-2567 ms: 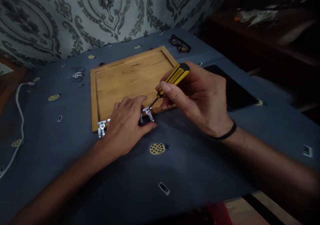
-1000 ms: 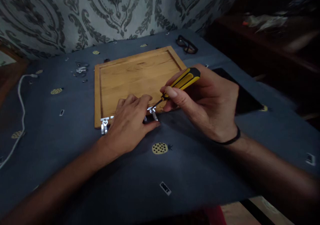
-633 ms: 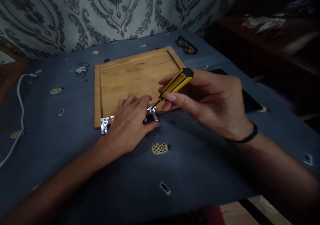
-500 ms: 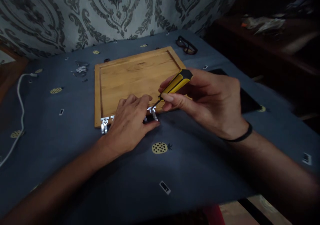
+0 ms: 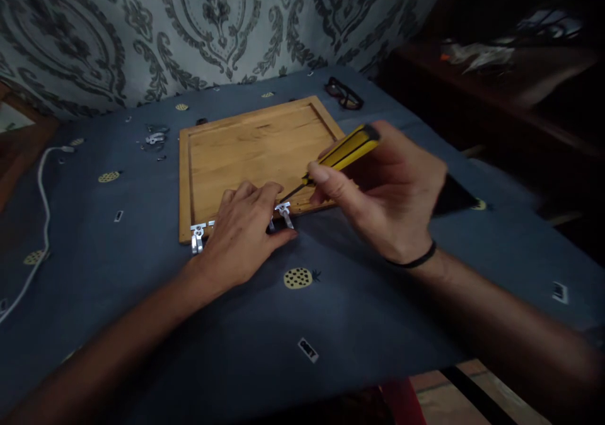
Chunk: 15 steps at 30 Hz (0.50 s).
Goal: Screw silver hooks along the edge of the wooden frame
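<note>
A framed wooden panel (image 5: 255, 151) lies flat, its recessed face up. Along its near edge are bright metal hinges, one at the left corner (image 5: 197, 231) and another hinge (image 5: 283, 209) just right of my left hand. My left hand (image 5: 243, 232) is wrapped over that edge, fingers on the wood and thumb below by the right hinge, covering the edge between. My right hand (image 5: 387, 185) pinches a yellow and black screwdriver (image 5: 347, 149), tilted with its tip down at the right hinge. Whether the tip touches a screw I cannot tell.
A blue cloth (image 5: 142, 286) with pineapple prints covers the table. Loose metal parts (image 5: 155, 137) and a small screw (image 5: 161, 157) lie left of the panel. Dark-framed glasses (image 5: 344, 94) rest behind it. A white cable (image 5: 42, 204) runs down the left, and a dark flat object (image 5: 454, 198) lies right.
The screwdriver leans over more to the right, its handle lower, and its tip has shifted slightly left on the hinge. My left hand keeps its place on the panel. The view has shifted a little.
</note>
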{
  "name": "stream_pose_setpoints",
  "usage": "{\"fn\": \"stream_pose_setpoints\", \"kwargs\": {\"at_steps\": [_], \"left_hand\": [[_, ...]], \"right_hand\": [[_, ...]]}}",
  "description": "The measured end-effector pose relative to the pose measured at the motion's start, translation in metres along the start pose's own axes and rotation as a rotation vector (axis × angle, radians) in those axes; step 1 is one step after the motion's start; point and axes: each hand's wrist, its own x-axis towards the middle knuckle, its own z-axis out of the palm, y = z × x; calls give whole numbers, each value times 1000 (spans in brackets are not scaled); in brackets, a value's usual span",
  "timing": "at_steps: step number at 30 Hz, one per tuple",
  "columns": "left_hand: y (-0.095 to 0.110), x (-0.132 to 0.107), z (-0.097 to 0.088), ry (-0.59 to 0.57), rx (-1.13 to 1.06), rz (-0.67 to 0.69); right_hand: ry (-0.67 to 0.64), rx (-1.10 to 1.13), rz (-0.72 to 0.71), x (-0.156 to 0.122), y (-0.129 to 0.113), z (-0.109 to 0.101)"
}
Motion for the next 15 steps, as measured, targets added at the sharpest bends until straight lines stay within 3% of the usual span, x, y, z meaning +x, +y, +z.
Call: {"fn": "stream_pose_setpoints", "kwargs": {"at_steps": [3,15], "left_hand": [[0,0,0,-4,-6,-12],[-1,0,1,-5,-2,-4]], "right_hand": [[87,88,6,3,-3,-2],[-30,-17,78,-4,6,-3]]}}
